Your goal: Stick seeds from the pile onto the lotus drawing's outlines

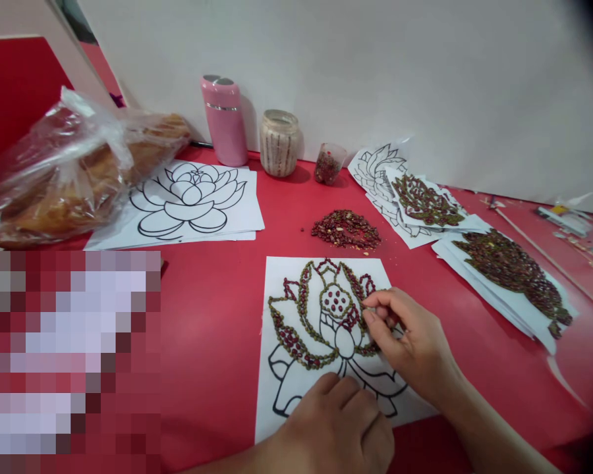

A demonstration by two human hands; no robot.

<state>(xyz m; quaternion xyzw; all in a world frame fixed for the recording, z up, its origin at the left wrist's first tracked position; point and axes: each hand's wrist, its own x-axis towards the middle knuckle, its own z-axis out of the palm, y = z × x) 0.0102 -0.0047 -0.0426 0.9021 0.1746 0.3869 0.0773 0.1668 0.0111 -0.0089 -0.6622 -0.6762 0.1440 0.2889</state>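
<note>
A white sheet with a printed lotus outline (pixel 289 388) lies on the red table, partly covered with red and green beans along its petals. My right hand (pixel 408 336) is over the sheet's right side, thumb and forefinger pinched together at the bean-lined petal; whatever is between the fingertips is too small to name. My left hand (pixel 343 421) rests on the lower part of the sheet with its fingers curled under and their tips hidden. Just beyond the sheet is a loose pile of dark red beans (pixel 346 229).
Along the white wall stand a pink bottle (pixel 226 125), a glass jar (pixel 279 145) and a small cup of beans (pixel 329 164). Lotus printouts (pixel 242 197) and a plastic bag (pixel 79 171) are at left. Bean-covered sheets (pixel 504 309) lie at right. The lower left is pixelated.
</note>
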